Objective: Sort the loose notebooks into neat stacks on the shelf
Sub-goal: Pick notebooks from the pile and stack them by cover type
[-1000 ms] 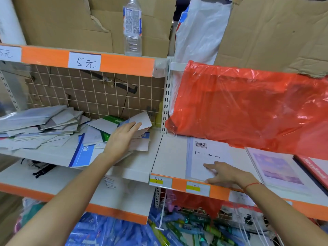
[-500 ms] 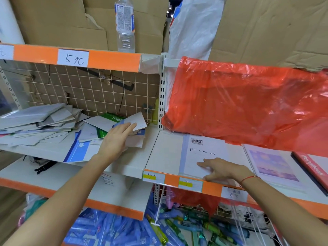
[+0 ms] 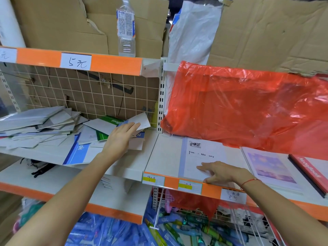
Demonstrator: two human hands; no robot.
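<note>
Seen from the head camera, a person reaches with both bare arms into a white metal shelf (image 3: 156, 155) with an orange front strip, where a loose heap of grey, white, blue and green notebooks (image 3: 53, 128) sprawls across the left bay, covers pointing every way, the pile thinning toward the bay's right end. The left hand (image 3: 122, 137) lies flat on the heap's right edge, fingers straight and extended onto a white notebook (image 3: 142, 121) tilted up against the wire-grid back panel (image 3: 88, 96); nothing is gripped. A blue-and-white notebook (image 3: 79, 153) juts over the shelf's front lip, its long axis running front to back. In the right bay, a white notebook printed "Time & Memory" (image 3: 204, 157) lies flat and square to the edge, long axis front to back, with bare shelf open to its left. The right hand (image 3: 221, 173) rests on its near corner, fingers spread and relaxed, a red string at the wrist. Just beside it to the right lie a pale purple-covered notebook (image 3: 271, 166) and a red-covered notebook (image 3: 308, 171). A crumpled red plastic bag (image 3: 248, 107) hangs over the bay's rear. A clear plastic water bottle (image 3: 126, 27) stands upright on the upper shelf before brown cardboard (image 3: 53, 23).
</note>
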